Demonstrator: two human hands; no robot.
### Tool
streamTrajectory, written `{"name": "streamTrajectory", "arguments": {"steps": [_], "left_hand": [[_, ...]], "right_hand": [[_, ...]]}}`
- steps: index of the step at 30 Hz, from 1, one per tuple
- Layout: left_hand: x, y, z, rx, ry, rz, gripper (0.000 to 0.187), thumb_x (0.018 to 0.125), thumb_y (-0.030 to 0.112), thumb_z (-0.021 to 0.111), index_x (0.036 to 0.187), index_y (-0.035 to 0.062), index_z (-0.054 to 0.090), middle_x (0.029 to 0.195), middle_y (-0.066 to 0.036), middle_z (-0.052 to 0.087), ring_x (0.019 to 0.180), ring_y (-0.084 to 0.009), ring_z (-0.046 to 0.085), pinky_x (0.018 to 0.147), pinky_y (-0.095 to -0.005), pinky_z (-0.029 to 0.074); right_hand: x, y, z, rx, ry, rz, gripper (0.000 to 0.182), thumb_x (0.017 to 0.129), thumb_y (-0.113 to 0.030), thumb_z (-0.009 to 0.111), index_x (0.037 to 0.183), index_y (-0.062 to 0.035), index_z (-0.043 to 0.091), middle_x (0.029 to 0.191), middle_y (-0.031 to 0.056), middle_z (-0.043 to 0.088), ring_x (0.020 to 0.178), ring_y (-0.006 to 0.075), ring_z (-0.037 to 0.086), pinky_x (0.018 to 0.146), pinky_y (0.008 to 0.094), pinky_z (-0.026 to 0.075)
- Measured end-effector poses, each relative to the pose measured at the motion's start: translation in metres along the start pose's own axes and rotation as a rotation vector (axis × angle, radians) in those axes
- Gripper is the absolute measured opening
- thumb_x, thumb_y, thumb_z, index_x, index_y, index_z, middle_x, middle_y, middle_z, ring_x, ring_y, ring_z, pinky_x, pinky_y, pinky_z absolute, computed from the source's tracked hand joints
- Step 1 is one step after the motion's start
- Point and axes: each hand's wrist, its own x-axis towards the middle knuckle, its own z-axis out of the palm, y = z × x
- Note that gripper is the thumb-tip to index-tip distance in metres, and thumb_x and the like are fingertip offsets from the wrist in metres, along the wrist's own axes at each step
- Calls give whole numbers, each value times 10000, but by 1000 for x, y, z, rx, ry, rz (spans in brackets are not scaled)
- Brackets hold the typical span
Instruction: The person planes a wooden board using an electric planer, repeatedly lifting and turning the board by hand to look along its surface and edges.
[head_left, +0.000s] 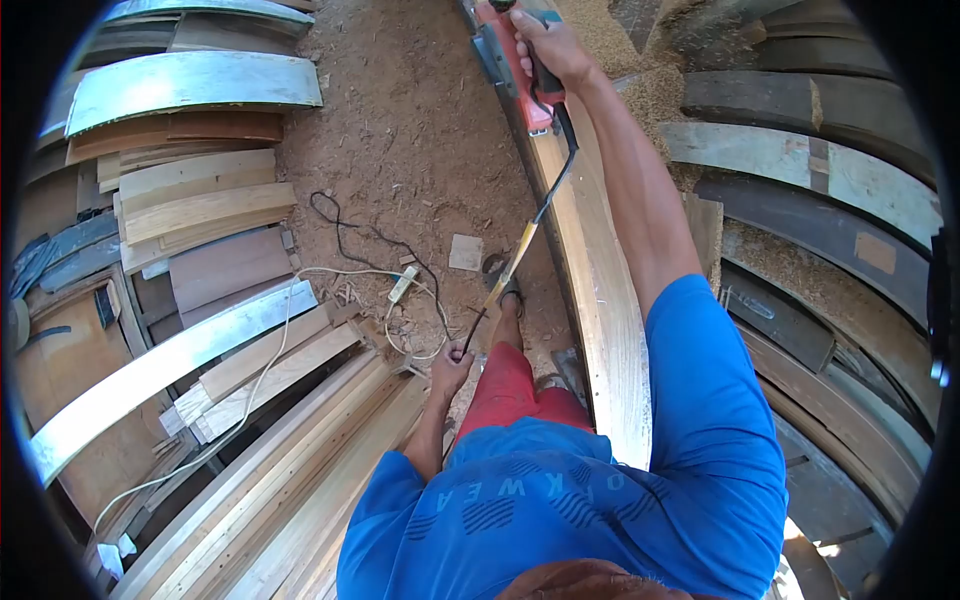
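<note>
My right hand [552,45] is wrapped round the handle of a red electric planer [527,105] at the top of the view. The planer rests on the far part of a long pale wooden board [612,330]. From its rear runs a black power cord [566,165], with a yellow-wrapped stretch [517,258] partway along. Low and to the left, my left hand [452,366] pinches the cord, holding it away from the board.
A white power strip [402,285] and loose cables lie on the dirt floor [400,130]. Stacked planks [205,205] line the left side, with long boards [290,470] nearer me. More timber [800,220] and wood shavings [620,120] are on the right.
</note>
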Motion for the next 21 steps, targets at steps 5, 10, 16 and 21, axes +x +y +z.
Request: {"name": "streamTrajectory", "arguments": {"steps": [5,10,16,21], "left_hand": [[-6,-26,4,69,0,54,241,866,222,780,977,40,669,769,-17,661,700,-103,582,677,-293,489],[-35,-54,3,293,-81,-51,277,841,263,767,983,45,673,778,-52,684,711,-144,618,687,-322,507],[-63,-72,35,602,-207,-52,334,842,246,713,1102,37,690,1003,-175,752,967,-308,729,881,-399,563],[-70,-72,49,535,-211,8,329,835,219,698,1107,34,684,993,-172,754,965,-316,730,880,-405,567]], "right_hand": [[-68,-23,-5,94,5,93,457,1032,-432,592,692,-130,553,554,-6,519,451,142,476,425,317,394],[-200,29,-30,-50,-7,71,450,1014,-464,589,768,-88,581,622,-14,547,501,90,514,488,285,424],[-463,77,-59,-277,48,-46,481,978,-380,569,1266,5,595,831,107,645,750,208,615,706,395,507],[-636,110,-81,-200,-92,266,622,946,-336,633,1414,44,481,1147,289,681,1073,427,688,946,457,526]]}}
